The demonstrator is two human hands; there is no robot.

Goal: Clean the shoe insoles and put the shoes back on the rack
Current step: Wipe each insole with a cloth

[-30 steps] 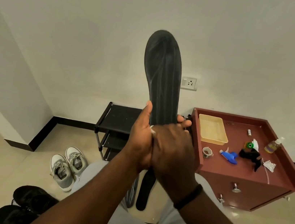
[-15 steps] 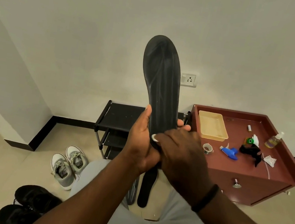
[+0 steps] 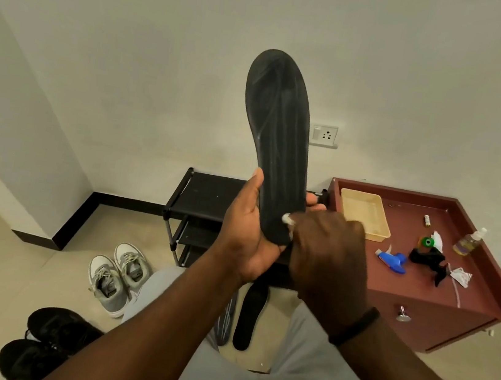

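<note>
A long black insole (image 3: 277, 135) stands upright in front of me, toe end up. My left hand (image 3: 244, 234) grips its heel end, thumb on the left edge and fingertips showing at the right edge. My right hand (image 3: 326, 258) presses a small white wipe (image 3: 287, 218) against the lower part of the insole, fingers curled round it. Two more insoles (image 3: 249, 315) lie on the floor between my knees. Grey sneakers (image 3: 117, 277) and black shoes (image 3: 44, 344) sit on the floor to the left. The black shoe rack (image 3: 209, 197) stands against the wall behind my hands.
A maroon cabinet (image 3: 457, 315) stands at the right, its top holding a beige tray (image 3: 365, 214), a blue spray head (image 3: 393, 262), a black object (image 3: 429, 260), a small bottle (image 3: 469, 241) and crumpled wipes (image 3: 461, 275). A wall corner juts out at left.
My right hand has slid down and to the right along the insole with the wipe. The insole has tilted slightly and stays in my left hand.
</note>
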